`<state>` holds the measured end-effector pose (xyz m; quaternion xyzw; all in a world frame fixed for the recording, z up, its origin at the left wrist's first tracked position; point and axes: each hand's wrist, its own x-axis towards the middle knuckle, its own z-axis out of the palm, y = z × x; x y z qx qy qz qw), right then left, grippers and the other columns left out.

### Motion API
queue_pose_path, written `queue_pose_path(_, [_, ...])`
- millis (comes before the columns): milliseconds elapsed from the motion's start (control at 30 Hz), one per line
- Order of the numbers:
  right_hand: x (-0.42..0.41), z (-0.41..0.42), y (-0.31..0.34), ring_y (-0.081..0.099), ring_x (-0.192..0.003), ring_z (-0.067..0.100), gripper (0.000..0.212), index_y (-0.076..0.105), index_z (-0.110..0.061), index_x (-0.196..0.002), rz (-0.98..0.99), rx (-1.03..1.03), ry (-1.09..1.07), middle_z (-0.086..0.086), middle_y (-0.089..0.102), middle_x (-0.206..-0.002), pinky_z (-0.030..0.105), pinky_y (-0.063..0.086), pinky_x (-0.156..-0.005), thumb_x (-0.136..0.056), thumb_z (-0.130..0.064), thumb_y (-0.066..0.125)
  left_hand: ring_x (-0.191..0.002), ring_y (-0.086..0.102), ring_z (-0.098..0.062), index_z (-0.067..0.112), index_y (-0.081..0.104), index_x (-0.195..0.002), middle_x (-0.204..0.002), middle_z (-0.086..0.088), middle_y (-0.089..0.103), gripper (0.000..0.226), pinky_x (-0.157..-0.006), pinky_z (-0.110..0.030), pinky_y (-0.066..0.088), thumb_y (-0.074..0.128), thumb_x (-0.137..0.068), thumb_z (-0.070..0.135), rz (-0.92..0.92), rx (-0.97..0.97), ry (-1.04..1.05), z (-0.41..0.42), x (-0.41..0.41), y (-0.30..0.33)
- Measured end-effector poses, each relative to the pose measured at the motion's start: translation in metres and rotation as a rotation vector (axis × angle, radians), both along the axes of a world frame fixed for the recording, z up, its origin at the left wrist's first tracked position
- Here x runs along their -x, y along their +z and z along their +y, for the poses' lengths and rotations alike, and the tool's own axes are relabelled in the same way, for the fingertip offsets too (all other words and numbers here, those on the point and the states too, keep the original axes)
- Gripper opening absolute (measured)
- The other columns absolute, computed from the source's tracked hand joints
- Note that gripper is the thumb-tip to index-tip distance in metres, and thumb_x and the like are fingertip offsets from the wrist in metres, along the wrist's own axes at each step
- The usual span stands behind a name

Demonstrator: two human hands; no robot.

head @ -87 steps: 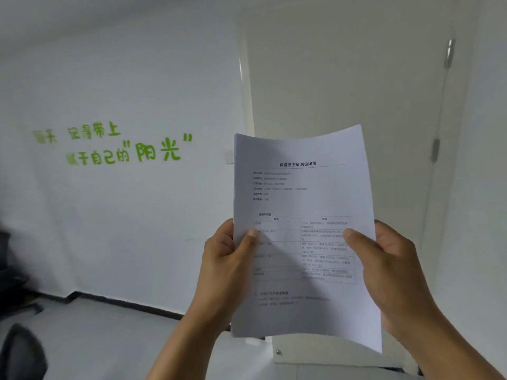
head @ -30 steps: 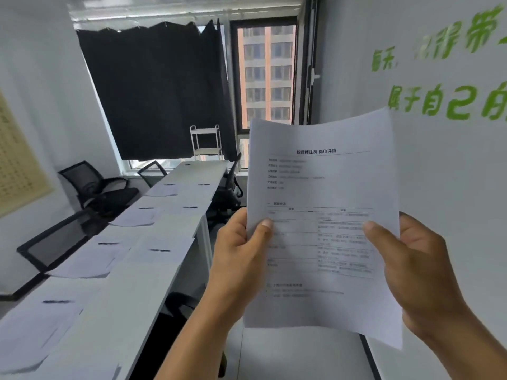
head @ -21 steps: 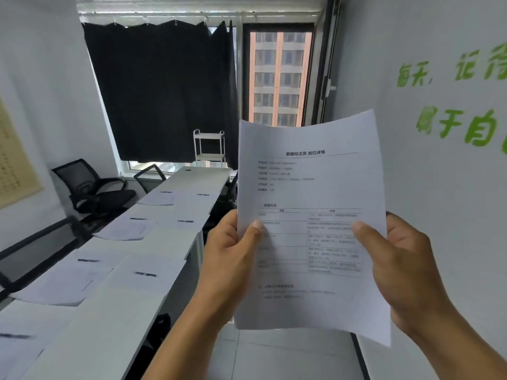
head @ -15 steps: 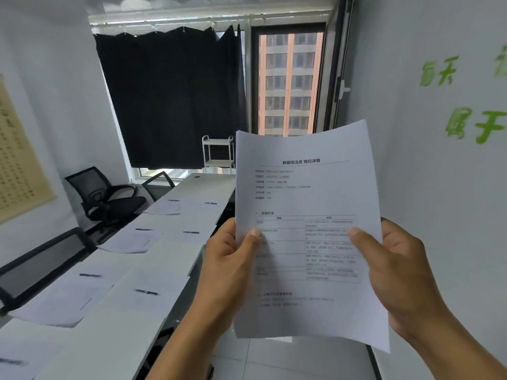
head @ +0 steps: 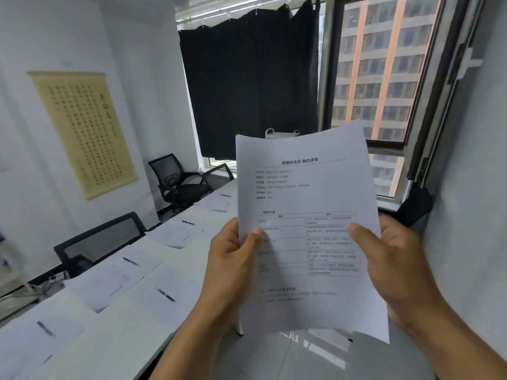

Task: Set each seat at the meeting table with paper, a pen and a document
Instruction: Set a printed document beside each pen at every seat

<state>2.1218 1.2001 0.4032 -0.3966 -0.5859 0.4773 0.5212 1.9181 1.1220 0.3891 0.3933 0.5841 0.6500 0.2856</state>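
I hold a thin stack of printed documents (head: pixel 307 204) upright in front of me with both hands. My left hand (head: pixel 233 259) pinches its left edge, thumb on the front. My right hand (head: pixel 392 259) grips the right edge, thumb across the page. To the left runs the long white meeting table (head: pixel 131 333). Several seats along it have a sheet of paper (head: pixel 115 281) with a black pen (head: pixel 166 295) lying on top; another pen (head: pixel 130 261) lies farther along.
Black mesh chairs stand along the table's far side, one (head: pixel 101 239) close and one (head: pixel 178 182) near the window. A black curtain (head: pixel 249 86) covers part of the window. A scroll (head: pixel 82 133) hangs on the left wall. Tiled floor (head: pixel 274 357) lies below my hands.
The view has swung left from a bare wall to the table and window, and I have come closer to the table. Both hands keep the same hold on the documents.
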Motion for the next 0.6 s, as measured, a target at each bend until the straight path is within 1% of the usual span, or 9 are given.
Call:
queue_pose_path(67, [0.009, 0.029, -0.005, 0.082, -0.088, 0.020, 0.015, 0.076, -0.016, -0.107, -0.013, 0.012, 0.057, -0.004, 0.084, -0.100, 0.047, 0.065, -0.079, -0.108, -0.018, 0.061, -0.093, 0.080, -0.018, 0.026, 0.077, -0.116, -0.107, 0.008, 0.084, 0.022, -0.077, -0.036, 0.068, 0.056, -0.113, 0.020, -0.002, 0.015, 0.058, 0.018, 0.005, -0.003])
queue_pose_path(167, [0.031, 0.068, -0.015, 0.082, -0.090, 0.022, 0.014, 0.076, -0.015, -0.108, -0.012, 0.038, 0.120, -0.003, 0.084, -0.101, 0.050, 0.065, -0.082, -0.106, -0.019, 0.063, -0.094, 0.080, -0.019, 0.027, 0.077, -0.114, -0.106, 0.010, 0.084, 0.021, -0.078, -0.039, 0.067, 0.056, -0.113, 0.023, 0.005, 0.048, 0.131, 0.040, 0.021, -0.010])
queue_pose_path(233, [0.050, 0.093, -0.024, 0.082, -0.093, 0.022, 0.015, 0.076, -0.017, -0.111, -0.007, 0.067, 0.169, -0.003, 0.084, -0.104, 0.049, 0.064, -0.084, -0.107, -0.018, 0.062, -0.097, 0.080, -0.022, 0.026, 0.076, -0.116, -0.108, 0.009, 0.084, 0.021, -0.083, -0.045, 0.067, 0.056, -0.113, 0.023, -0.004, 0.065, 0.168, 0.058, 0.037, -0.020])
queue_pose_path(267, [0.064, 0.109, -0.029, 0.082, -0.094, 0.021, 0.015, 0.076, -0.017, -0.112, -0.015, 0.083, 0.195, -0.003, 0.084, -0.104, 0.048, 0.064, -0.084, -0.107, -0.018, 0.062, -0.097, 0.080, -0.022, 0.026, 0.076, -0.117, -0.109, 0.009, 0.083, 0.021, -0.083, -0.045, 0.067, 0.056, -0.113, 0.023, -0.005, 0.073, 0.195, 0.069, 0.048, -0.026])
queue_pose_path(367, [0.105, 0.145, -0.046, 0.082, -0.092, 0.021, 0.014, 0.076, -0.019, -0.110, -0.073, 0.108, 0.250, -0.003, 0.084, -0.103, 0.047, 0.064, -0.083, -0.108, -0.019, 0.062, -0.094, 0.080, -0.017, 0.028, 0.074, -0.117, -0.108, 0.013, 0.083, 0.020, -0.077, -0.038, 0.066, 0.054, -0.114, 0.025, -0.016, 0.097, 0.254, 0.100, 0.081, -0.051])
queue_pose_path(433, [0.126, 0.164, -0.055, 0.082, -0.089, 0.020, 0.014, 0.076, -0.021, -0.107, -0.109, 0.114, 0.269, -0.004, 0.084, -0.100, 0.046, 0.064, -0.080, -0.108, -0.020, 0.062, -0.093, 0.080, -0.013, 0.029, 0.074, -0.116, -0.108, 0.015, 0.083, 0.019, -0.073, -0.030, 0.063, 0.055, -0.114, 0.026, -0.034, 0.105, 0.271, 0.118, 0.099, -0.066])
queue_pose_path(500, [0.153, 0.188, -0.062, 0.082, -0.085, 0.019, 0.013, 0.075, -0.022, -0.104, -0.168, 0.112, 0.295, -0.005, 0.084, -0.096, 0.044, 0.064, -0.077, -0.107, -0.021, 0.063, -0.093, 0.080, -0.009, 0.025, 0.073, -0.116, -0.107, 0.014, 0.083, 0.018, -0.070, -0.022, 0.061, 0.056, -0.113, 0.023, -0.077, 0.113, 0.283, 0.140, 0.123, -0.085])
queue_pose_path(600, [0.196, 0.222, -0.071, 0.082, -0.085, 0.019, 0.014, 0.076, -0.027, -0.102, -0.264, 0.117, 0.356, -0.006, 0.084, -0.095, 0.046, 0.065, -0.076, -0.107, -0.024, 0.063, -0.095, 0.080, -0.007, 0.023, 0.072, -0.118, -0.108, 0.015, 0.083, 0.017, -0.069, -0.018, 0.061, 0.055, -0.114, 0.025, -0.144, 0.156, 0.325, 0.167, 0.160, -0.103])
